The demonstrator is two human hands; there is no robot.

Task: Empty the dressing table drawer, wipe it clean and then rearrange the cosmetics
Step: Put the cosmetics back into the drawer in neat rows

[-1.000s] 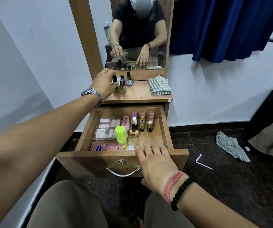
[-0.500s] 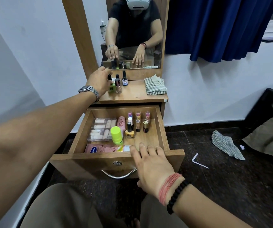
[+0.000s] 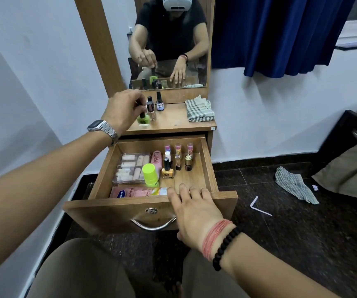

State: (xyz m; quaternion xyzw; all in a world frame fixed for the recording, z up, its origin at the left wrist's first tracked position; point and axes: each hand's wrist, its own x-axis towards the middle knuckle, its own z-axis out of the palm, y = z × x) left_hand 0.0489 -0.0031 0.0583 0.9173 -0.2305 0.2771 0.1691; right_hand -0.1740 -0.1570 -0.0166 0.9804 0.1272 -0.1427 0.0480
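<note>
The wooden drawer (image 3: 207, 164) stands pulled out, holding a clear box of tubes (image 3: 130, 168), a pink bottle (image 3: 156, 161), a green-capped bottle (image 3: 150, 175), a yellow nail polish (image 3: 167, 169), a pink lotion tube (image 3: 138, 192) and several small lipsticks (image 3: 178, 157). My left hand (image 3: 124, 111) pinches the black cap of a green nail polish bottle (image 3: 143, 120) just above the dressing table top (image 3: 179, 123). Two more polish bottles (image 3: 155, 105) stand beside it. My right hand (image 3: 191, 214) rests with straight fingers over the drawer's front edge.
A folded checked cloth (image 3: 199, 109) lies on the right of the table top, below the mirror (image 3: 169, 44). Another checked cloth (image 3: 294, 184) and a bent white straw (image 3: 259, 207) lie on the dark floor. A blue curtain (image 3: 280, 33) hangs at right.
My left hand has lifted the green nail polish away from the other bottles toward the table's front. My right hand has stayed on the drawer front.
</note>
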